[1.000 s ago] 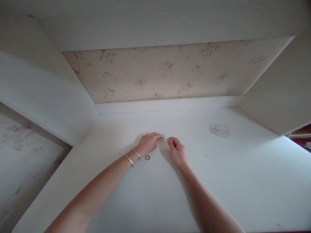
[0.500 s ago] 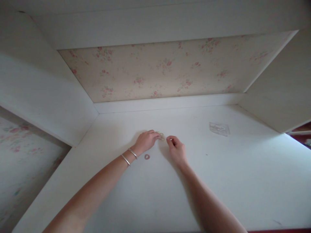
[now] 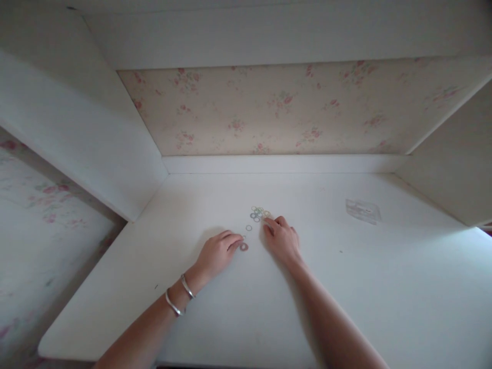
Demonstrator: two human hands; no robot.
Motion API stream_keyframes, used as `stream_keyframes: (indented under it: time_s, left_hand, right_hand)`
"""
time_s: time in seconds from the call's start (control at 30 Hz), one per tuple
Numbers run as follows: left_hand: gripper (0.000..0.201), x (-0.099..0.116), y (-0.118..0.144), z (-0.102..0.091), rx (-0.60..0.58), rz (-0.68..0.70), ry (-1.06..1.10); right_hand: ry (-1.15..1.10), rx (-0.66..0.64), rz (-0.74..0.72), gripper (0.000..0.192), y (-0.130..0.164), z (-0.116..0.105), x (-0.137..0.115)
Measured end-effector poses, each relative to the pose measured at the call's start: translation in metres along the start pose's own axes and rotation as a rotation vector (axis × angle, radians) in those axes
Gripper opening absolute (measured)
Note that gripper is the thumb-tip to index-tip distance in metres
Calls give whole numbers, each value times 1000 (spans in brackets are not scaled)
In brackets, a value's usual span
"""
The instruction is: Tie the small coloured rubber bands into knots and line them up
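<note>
Bands (image 3: 257, 214): a loose cluster of thin, round ones in pale green, yellowish and bluish-grey tones, lying overlapped on the white desktop (image 3: 403, 287), just beyond the right fingertips.
Single band (image 3: 249, 228): a thin, greyish loop lying flat by itself, between the cluster and the left fingertips.
Pinkish ring (image 3: 246, 248): thicker than the bands, flat on the desktop just beside the left fingertips, on the side nearer the person.
Left hand (image 3: 218, 254): palm down, fingers bent and drawn together, tips down at a small pale loop that shows only in part (whether they pinch it, I cannot tell).
Bracelets (image 3: 173, 306): two silver-coloured bangles, apart from each other on the left wrist and forearm.
Right hand (image 3: 283, 242): fingers curled, index finger and thumb close together at the near right edge of the cluster; I cannot tell whether they grip a band.
Clear plastic case (image 3: 363, 211): on the desktop to the right, well apart from both hands, its contents too faint to make out.
Floral wallpaper (image 3: 269, 113): reddish blooms on a beige ground, behind the desktop, above a white back strip (image 3: 284, 164).
</note>
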State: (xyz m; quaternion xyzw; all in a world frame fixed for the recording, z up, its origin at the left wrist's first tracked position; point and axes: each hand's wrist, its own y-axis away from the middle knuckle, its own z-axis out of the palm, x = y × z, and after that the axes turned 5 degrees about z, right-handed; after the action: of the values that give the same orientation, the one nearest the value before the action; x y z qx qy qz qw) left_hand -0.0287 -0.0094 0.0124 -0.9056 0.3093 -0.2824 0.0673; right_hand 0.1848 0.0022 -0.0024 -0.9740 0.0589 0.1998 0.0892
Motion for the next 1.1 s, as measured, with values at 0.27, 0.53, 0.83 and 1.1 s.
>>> stream_keyframes:
  time_s: [0.27,0.53,0.83,1.1]
  left_hand:
    - [25,1,18,5,-10,50,-11]
    - [30,-2,20,10,-72,82,-134]
    - [30,-1,18,9,-63,54,-106]
    - [27,-2,17,10,-27,27,-3]
  right_hand:
    - [12,8,-7,26,0,6,4]
    - [62,-14,-20,29,0,7,2]
    - [62,10,4,28,3,7,3]
    - [59,-4,-23,30,2,8,3]
